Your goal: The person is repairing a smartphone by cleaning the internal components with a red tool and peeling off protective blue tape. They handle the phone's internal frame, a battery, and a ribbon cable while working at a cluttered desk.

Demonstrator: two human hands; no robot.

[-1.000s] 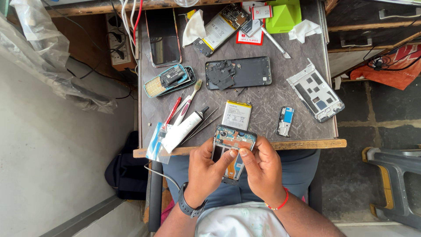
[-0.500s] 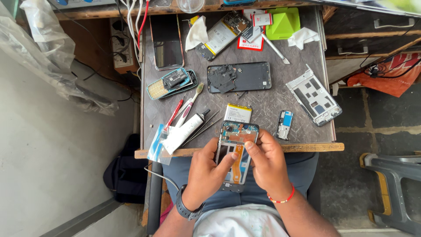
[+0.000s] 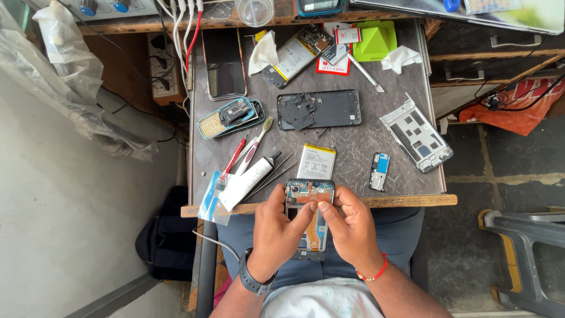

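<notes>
- Opened black smartphone frame (image 3: 309, 221), orange flex cable and circuit board exposed, sits at the desk's near edge, gripped by left hand (image 3: 278, 232) and right hand (image 3: 351, 227), thumbs pressing its upper part.
- Beyond it: white rectangular phone battery (image 3: 316, 162).
- Further: black plastic back cover (image 3: 319, 109).

A phone repair workshop: a scratched workbench (image 3: 365, 147) carries dismantled phone bodies (image 3: 319, 109), a loose battery (image 3: 316, 162), a metal frame (image 3: 416, 132), tweezers (image 3: 268, 176) and a glue tube (image 3: 247, 181).
</notes>
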